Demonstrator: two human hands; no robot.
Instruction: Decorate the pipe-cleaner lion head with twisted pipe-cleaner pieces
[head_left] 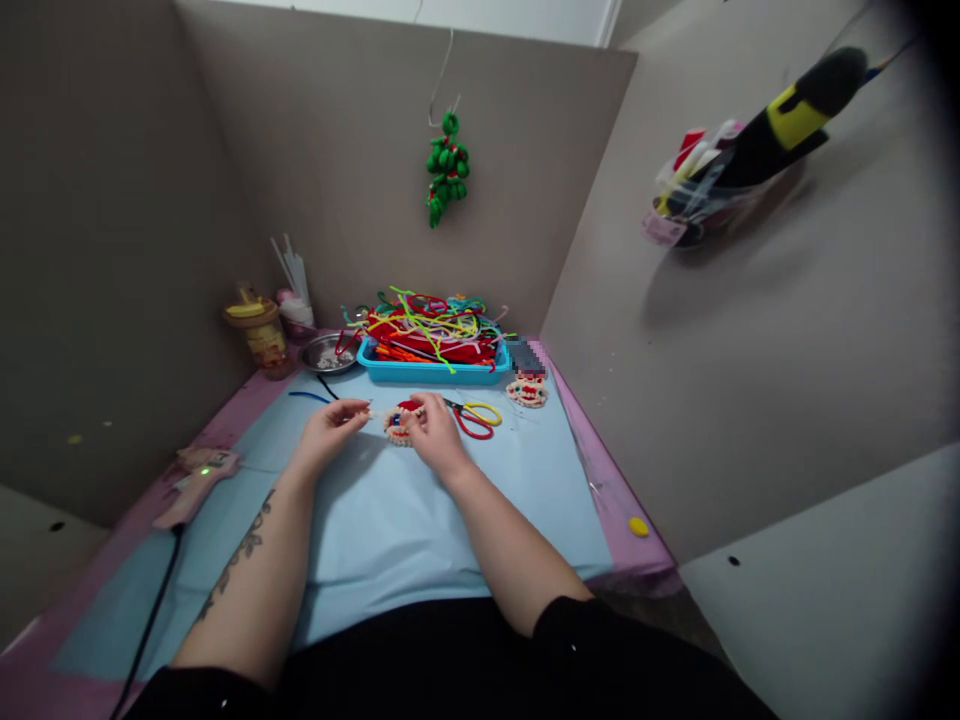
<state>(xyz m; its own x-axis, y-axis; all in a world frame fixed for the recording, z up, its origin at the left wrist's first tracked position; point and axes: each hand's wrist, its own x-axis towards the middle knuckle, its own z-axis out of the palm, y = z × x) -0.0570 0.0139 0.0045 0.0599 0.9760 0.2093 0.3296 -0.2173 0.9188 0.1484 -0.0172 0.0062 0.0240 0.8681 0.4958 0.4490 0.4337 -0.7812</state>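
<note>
My right hand [437,435] is closed on a small round pipe-cleaner craft [397,430] with a cream bumpy rim, red on top and a dark blue spot. Part of the craft is hidden behind the fingers. To its left, my left hand [334,428] is pinched together at the fingertips. Something thin and whitish shows by those fingertips, too small to name. Just right of my right hand lie scissors [480,420] with one yellow and one red handle. A similar cream and red craft [527,390] rests farther right.
A blue tray [435,374] heaped with coloured pipe cleaners [431,325] stands at the back. Beside it are a metal bowl [330,355] and a lidded cup [259,335]. A pink glue gun [199,485] lies left, its cord trailing forward. A green craft [448,170] hangs on the back panel.
</note>
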